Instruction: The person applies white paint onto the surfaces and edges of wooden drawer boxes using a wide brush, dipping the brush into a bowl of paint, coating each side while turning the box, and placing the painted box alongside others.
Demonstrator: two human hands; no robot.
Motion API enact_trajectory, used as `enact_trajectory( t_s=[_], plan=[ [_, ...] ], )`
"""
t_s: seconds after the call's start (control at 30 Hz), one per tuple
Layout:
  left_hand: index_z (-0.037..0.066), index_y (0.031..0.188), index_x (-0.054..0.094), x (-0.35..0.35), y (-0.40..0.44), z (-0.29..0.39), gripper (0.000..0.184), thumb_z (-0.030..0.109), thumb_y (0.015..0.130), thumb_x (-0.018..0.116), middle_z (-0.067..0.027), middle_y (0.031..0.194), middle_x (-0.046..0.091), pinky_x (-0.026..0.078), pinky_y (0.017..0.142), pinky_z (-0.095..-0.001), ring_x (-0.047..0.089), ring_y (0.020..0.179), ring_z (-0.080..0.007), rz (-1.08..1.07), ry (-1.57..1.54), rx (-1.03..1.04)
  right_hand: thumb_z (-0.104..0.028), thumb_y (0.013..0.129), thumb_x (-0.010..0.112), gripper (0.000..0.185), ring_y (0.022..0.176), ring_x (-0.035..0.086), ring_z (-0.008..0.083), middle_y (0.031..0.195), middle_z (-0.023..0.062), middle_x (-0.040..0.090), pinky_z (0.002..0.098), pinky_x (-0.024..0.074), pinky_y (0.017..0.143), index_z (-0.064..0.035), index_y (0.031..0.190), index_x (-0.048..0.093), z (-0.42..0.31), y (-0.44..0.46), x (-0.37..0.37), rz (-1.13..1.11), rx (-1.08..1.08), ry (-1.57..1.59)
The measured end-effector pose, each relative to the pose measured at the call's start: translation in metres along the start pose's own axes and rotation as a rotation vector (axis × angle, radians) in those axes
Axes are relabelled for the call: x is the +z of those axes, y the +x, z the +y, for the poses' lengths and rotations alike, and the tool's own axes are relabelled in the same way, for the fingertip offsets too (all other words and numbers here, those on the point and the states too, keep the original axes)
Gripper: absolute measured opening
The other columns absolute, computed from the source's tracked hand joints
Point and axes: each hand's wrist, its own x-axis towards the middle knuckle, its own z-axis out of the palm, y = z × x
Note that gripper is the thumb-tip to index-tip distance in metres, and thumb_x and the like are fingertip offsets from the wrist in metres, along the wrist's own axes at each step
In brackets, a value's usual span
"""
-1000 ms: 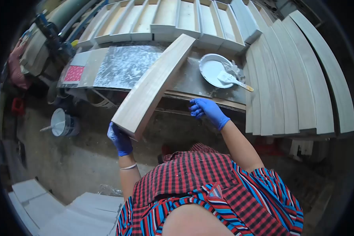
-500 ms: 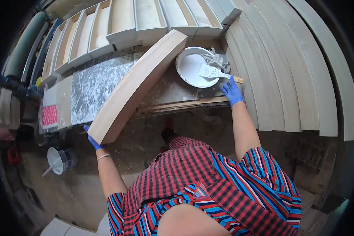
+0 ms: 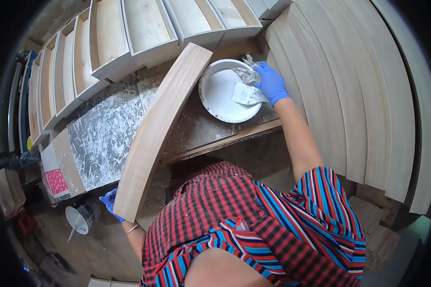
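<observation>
A long pale wooden piece slants from the table toward me. Its near end is held by my left hand, in a blue glove, partly hidden behind the wood. My right hand, also gloved in blue, is closed at the right rim of a white bowl, on a crumpled grey-white cloth. A white-coated scraper blade lies in the bowl just below my right fingers; its handle is hidden.
Open wooden drawers line the back of the table. Long overlapping boards fill the right side. A paint-smeared dark panel lies at the left. Below it, a white bucket stands on the floor.
My right hand has moved from beside the scraper handle up to the cloth and closed on it. The view has shifted, and the wooden piece with my left hand appears lower and steeper.
</observation>
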Motion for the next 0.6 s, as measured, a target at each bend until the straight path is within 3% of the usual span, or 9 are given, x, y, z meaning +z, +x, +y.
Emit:
enact_trajectory(
  t_s=[0.1,0.23,0.27,0.37,0.4,0.43,0.5,0.57,0.6],
  plan=[
    [0.003,0.085,0.061,-0.013,0.006,-0.001,0.056,0.051,0.092,0.032,-0.0073,0.087,0.064,0.044,0.083,-0.0337,0.057,0.08,-0.0185,-0.004,-0.025,-0.008,-0.023,0.073,0.064,0.032,0.093,0.058,0.0313,0.103,0.0117,0.06,0.0386,0.0463,0.081,-0.013,0.103,0.063,0.022,0.007,0.025,-0.107,-0.044,-0.061],
    [0.003,0.085,0.061,-0.005,0.001,0.002,0.054,0.05,0.092,0.034,-0.0071,0.082,0.063,0.044,0.082,-0.0341,0.057,0.077,-0.0191,0.139,0.099,0.006,-0.024,0.078,0.057,0.025,0.086,0.061,0.0325,0.092,0.0167,0.063,0.0392,0.048,0.076,-0.008,0.095,0.065,0.055,0.023,0.019,-0.064,0.426,0.193],
    [0.004,0.083,0.062,-0.002,-0.001,0.004,0.053,0.049,0.092,0.036,-0.0077,0.079,0.064,0.045,0.075,-0.0322,0.056,0.071,-0.0187,0.215,0.101,0.014,-0.025,0.079,0.055,0.026,0.083,0.062,0.0329,0.089,0.0182,0.064,0.0396,0.0485,0.074,-0.0061,0.093,0.065,0.063,0.027,0.019,0.015,0.609,0.32],
    [0.004,0.082,0.063,-0.006,-0.002,0.013,0.049,0.046,0.092,0.04,-0.0078,0.075,0.063,0.045,0.067,-0.0295,0.055,0.066,-0.0175,0.293,0.17,0.009,-0.027,0.078,0.057,0.031,0.08,0.063,0.0331,0.084,0.0185,0.065,0.0394,0.0492,0.072,-0.0019,0.094,0.064,0.085,0.035,0.034,-0.03,0.645,0.123],
    [0.003,0.084,0.063,-0.011,-0.004,0.016,0.047,0.044,0.093,0.041,-0.0074,0.074,0.063,0.045,0.067,-0.0288,0.055,0.066,-0.0167,0.304,0.232,-0.002,-0.034,0.076,0.059,0.037,0.085,0.061,0.0373,0.088,0.0195,0.065,0.0412,0.0483,0.075,-0.0018,0.093,0.065,0.093,0.039,0.044,-0.333,0.776,0.391],
    [0.003,0.084,0.063,-0.009,-0.006,0.024,0.047,0.044,0.093,0.041,-0.0074,0.074,0.063,0.045,0.067,-0.0288,0.055,0.066,-0.0167,0.303,0.237,-0.005,-0.034,0.076,0.059,0.037,0.085,0.061,0.0373,0.088,0.0195,0.065,0.0412,0.0483,0.075,-0.0018,0.093,0.065,0.093,0.036,0.043,-0.335,0.781,0.391],
    [0.001,0.087,0.063,0.001,-0.012,0.045,0.045,0.04,0.094,0.041,-0.0074,0.078,0.063,0.044,0.065,-0.0276,0.055,0.068,-0.0149,0.382,0.45,-0.02,-0.033,0.079,0.056,0.034,0.079,0.062,0.0354,0.08,0.0174,0.065,0.0405,0.0487,0.073,-0.0025,0.091,0.065,0.08,0.027,0.03,-0.149,0.267,-0.206],
    [0.0,0.093,0.062,-0.009,-0.012,0.064,0.04,0.034,0.094,0.041,-0.0091,0.09,0.063,0.044,0.065,-0.0274,0.055,0.071,-0.0146,0.396,0.573,0.104,-0.032,0.08,0.055,0.033,0.072,0.062,0.0351,0.079,0.0169,0.065,0.0409,0.0489,0.072,-0.0031,0.092,0.064,0.043,0.02,-0.019,0.32,0.309,-0.062],
    [0.0,0.094,0.062,-0.001,-0.015,0.084,0.038,0.032,0.094,0.041,-0.0099,0.093,0.063,0.044,0.066,-0.0274,0.056,0.072,-0.0149,0.414,0.635,0.127,-0.031,0.081,0.054,0.032,0.068,0.062,0.0311,0.081,0.0158,0.065,0.0387,0.0496,0.069,-0.0035,0.094,0.063,0.024,0.012,-0.056,-0.09,0.454,0.157]
  ],
)
